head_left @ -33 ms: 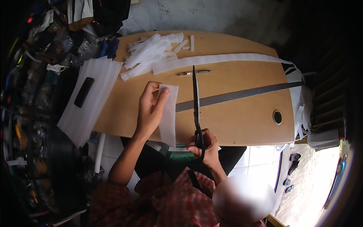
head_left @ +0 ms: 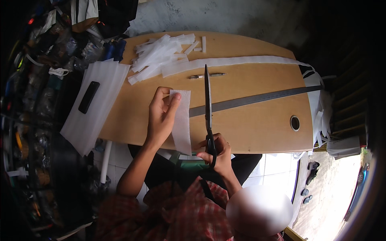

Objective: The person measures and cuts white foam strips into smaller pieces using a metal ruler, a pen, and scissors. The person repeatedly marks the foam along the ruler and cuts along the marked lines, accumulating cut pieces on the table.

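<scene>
Between the thumb and fingers of my left hand [head_left: 160, 116] is the top end of a white foam strip [head_left: 183, 124], hanging toward the table's near edge. My right hand [head_left: 221, 154] grips black-handled scissors [head_left: 208, 114] by the loops, blades pointing away from me and looking closed together. The scissors stand just right of the strip, with a gap between them. Beyond, a long white foam strip [head_left: 241, 61] runs across to the right edge. A long grey ruler [head_left: 261, 98] lies behind the scissors, and a pen-like tool [head_left: 201, 76] rests near their tip.
A heap of cut white strips [head_left: 159, 54] lies at the far left of the wooden table [head_left: 261, 136]. Stacked white foam sheets [head_left: 96, 116] with a black phone [head_left: 89, 97] overhang its left side. A round hole [head_left: 295, 123] is at the right; cluttered shelves [head_left: 40, 140] stand left.
My left hand and the held strip have shifted very slightly right. The scissors have risen slightly in the picture, with my right hand still gripping them.
</scene>
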